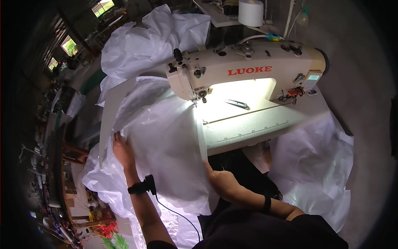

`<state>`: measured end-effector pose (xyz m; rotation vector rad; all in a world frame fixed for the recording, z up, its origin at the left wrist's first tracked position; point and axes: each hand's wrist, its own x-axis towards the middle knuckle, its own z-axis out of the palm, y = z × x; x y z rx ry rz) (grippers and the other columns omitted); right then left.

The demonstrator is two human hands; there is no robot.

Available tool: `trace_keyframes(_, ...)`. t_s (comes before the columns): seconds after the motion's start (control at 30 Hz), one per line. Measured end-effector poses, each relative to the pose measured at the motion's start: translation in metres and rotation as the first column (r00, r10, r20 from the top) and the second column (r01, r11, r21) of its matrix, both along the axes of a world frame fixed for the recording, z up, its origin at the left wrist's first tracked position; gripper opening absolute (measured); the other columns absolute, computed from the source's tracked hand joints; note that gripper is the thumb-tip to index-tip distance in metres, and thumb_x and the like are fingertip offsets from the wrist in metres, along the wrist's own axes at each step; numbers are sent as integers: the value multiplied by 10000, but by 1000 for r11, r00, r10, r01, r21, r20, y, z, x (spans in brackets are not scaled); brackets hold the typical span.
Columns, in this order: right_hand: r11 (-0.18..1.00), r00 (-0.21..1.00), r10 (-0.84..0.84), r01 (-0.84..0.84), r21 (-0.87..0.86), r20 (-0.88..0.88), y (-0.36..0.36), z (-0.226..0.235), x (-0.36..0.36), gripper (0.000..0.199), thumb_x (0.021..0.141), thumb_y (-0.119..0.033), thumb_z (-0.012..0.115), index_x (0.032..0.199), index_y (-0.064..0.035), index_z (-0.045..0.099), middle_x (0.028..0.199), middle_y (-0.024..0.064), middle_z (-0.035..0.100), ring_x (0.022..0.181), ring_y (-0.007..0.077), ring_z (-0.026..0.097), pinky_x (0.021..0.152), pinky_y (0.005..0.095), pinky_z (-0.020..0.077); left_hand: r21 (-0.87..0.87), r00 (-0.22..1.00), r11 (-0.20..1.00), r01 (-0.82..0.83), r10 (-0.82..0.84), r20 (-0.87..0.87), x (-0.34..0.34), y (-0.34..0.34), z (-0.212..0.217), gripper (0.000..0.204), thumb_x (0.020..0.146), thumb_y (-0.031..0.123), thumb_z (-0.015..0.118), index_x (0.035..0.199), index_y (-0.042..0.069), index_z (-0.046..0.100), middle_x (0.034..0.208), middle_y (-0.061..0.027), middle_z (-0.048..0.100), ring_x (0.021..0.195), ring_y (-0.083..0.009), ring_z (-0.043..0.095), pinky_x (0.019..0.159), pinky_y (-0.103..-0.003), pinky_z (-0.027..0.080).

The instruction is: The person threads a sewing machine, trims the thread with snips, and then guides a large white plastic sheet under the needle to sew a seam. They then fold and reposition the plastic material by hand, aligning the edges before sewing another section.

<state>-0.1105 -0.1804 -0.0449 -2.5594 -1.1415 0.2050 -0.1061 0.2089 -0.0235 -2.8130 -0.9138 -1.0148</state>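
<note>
A thin white plastic-like sheet spreads over the left part of the sewing table, its right edge running under the needle area of a white sewing machine. My left hand lies on the sheet near its left side, fingers extended over it. Lower down, my right hand pinches the sheet's right edge, thumb side toward the machine; some of its fingers are hidden. The machine's lamp lights the needle area strongly, and the stitching point is too small to make out.
A utility knife lies on the machine bed, behind a printed ruler. More white sheeting is heaped behind and hangs at right. A white thread cone stands at the back. A cable trails from my left wrist band.
</note>
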Motion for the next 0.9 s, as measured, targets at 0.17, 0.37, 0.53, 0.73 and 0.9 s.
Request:
trace_keyframes(0.17,1000,999,-16,15,-11,-50,16,8,17,660,811,-34,548,1432,100,370,657,83,632,541,244,652,482,359,515,193,987,972,134,-148,59,23,5,38,430,802,34,700,1208,-20,570,1240,-219,611,1072,-402,616,896,-431,513)
trace_keyframes(0.37,997,997,-74,74,-23,-9,20,10,34,597,827,-20,528,1403,91,419,683,93,652,565,258,664,499,375,524,211,989,968,138,-147,27,29,3,43,426,796,28,705,1199,-9,574,1234,-212,613,1050,-407,622,874,-433,521)
trace_keyframes(0.53,986,984,-163,159,50,76,28,6,59,520,867,-17,513,1364,109,433,663,132,669,603,305,690,518,410,546,165,990,977,135,-138,7,33,3,55,432,789,9,701,1203,-8,580,1239,-208,613,1066,-402,617,894,-430,513)
trace_keyframes(0.73,988,988,-154,154,17,22,48,-2,103,500,907,-19,454,1397,74,415,713,172,669,614,342,671,559,437,532,162,982,971,174,-183,44,61,22,55,460,785,2,694,1231,1,583,1255,-209,608,1112,-402,597,925,-426,503)
trace_keyframes(0.9,985,984,-173,173,1,-50,51,10,114,500,933,-102,500,1394,74,413,743,180,677,682,338,683,611,431,536,-110,962,994,26,-55,-268,72,56,7,526,828,146,696,1313,25,532,1352,-203,550,1185,-397,561,968,-447,484)
